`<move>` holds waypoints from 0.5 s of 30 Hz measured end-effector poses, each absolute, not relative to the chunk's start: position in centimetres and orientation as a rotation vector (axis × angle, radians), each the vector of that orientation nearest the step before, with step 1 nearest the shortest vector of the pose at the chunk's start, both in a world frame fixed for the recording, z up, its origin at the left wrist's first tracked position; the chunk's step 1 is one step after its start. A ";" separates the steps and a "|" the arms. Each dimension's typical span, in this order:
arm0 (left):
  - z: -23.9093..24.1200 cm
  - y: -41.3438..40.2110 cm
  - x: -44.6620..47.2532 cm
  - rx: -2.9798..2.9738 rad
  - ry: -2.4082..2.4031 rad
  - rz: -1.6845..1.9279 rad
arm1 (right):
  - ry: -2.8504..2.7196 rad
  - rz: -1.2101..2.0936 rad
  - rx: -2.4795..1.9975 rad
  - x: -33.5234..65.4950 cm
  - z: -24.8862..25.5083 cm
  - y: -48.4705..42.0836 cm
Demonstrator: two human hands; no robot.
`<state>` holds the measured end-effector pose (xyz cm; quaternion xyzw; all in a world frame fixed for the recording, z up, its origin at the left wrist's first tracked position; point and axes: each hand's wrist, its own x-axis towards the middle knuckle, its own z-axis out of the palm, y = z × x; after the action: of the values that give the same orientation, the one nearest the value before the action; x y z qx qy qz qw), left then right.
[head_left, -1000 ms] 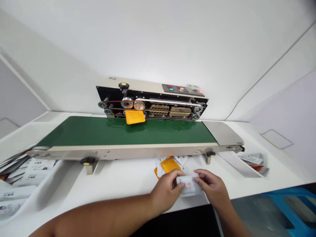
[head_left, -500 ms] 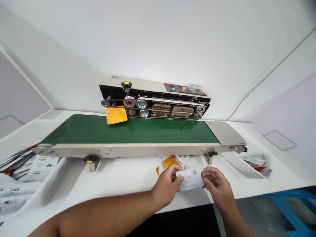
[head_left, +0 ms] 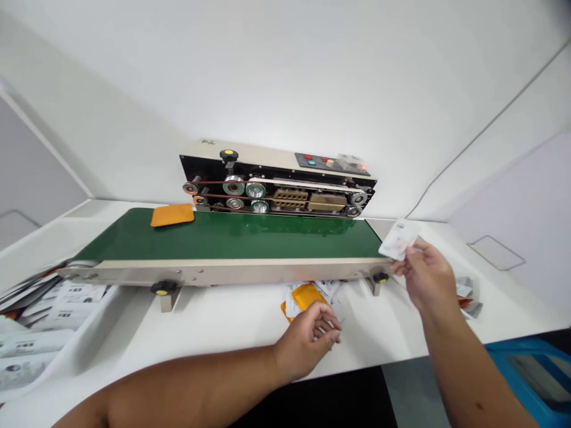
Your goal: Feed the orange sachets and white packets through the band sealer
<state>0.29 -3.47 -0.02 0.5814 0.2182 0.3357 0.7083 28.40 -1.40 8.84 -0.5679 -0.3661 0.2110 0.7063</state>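
Sachet (head_left: pixel 398 239), white and printed, is up in my right hand (head_left: pixel 428 276), pinched at its lower edge between thumb and fingers (head_left: pixel 413 252) and tilted over the right end of the belt (head_left: pixel 267 238), beside the steel end plate (head_left: pixel 395 230). I can't tell from this view whether it touches the plate. Left hand (head_left: pixel 306 342) sits low on the counter (head_left: pixel 214 321), over the edge of a loose pile of white slips (head_left: pixel 328 289) and an orange pouch (head_left: pixel 306 297). Its fingers (head_left: pixel 332 336) are half curled, with nothing visibly held, though the pile behind them makes that hard to confirm. A second orange pouch (head_left: pixel 172 215) lies flat on the green belt, at the far left by the end of the sealer (head_left: pixel 276 184). Its panel LED (head_left: pixel 363 166) shows red. Printed sheets (head_left: pixel 40 351) fill a bin (head_left: pixel 102 321) on my left, and more sachets (head_left: pixel 464 290) sit in a tray at right. My read: the step in hand is feeding sachets into the sealer, one at a time. The next move calls for laying this one flat on the belt, top edge lined up with the sealer's drive bands, then releasing cleanly.
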 end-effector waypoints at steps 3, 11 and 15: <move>-0.1 -3.3 0.3 1.354 0.508 0.749 | -0.730 0.312 -1.389 31.8 11.1 2.3; 0.4 -3.2 -0.1 1.605 0.580 0.762 | -0.696 0.599 -1.499 32.2 12.6 6.8; 0.6 -3.2 -0.1 1.630 0.610 0.754 | -0.729 0.731 -1.486 30.0 13.0 8.2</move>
<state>-0.10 -3.18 0.62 0.6981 0.2615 0.3229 0.5831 30.01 8.25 13.05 -0.6456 -0.3168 0.3177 0.6180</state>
